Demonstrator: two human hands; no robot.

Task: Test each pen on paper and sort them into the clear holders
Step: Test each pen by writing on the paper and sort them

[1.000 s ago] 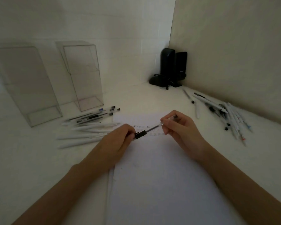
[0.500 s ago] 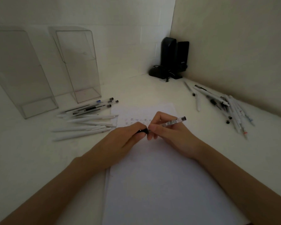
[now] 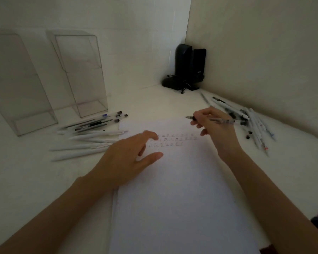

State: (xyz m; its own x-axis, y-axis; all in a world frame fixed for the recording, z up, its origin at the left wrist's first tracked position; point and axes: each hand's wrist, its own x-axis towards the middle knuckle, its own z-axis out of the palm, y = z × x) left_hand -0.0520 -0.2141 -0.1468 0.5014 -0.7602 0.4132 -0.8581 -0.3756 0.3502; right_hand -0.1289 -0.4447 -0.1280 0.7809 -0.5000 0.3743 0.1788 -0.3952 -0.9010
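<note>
— About the paper (image 3: 173,198)?
— White, flat, with faint rows of test marks (image 3: 173,141) near its far edge.
— And the pen in hand (image 3: 215,120)?
— Clear-barrelled, nearly level, bare tip pointing left, pinched by the right hand (image 3: 214,129) above the paper's far right corner.
— Other pens?
— A side-by-side group of pens (image 3: 92,132) just left of the paper's far edge, white ones and slim dark-capped ones. A loose pile of pens (image 3: 253,123) right of it.
— And the clear holders (image 3: 81,74)?
— Two, tall, upright, side by side beyond the paper's far left.
</note>
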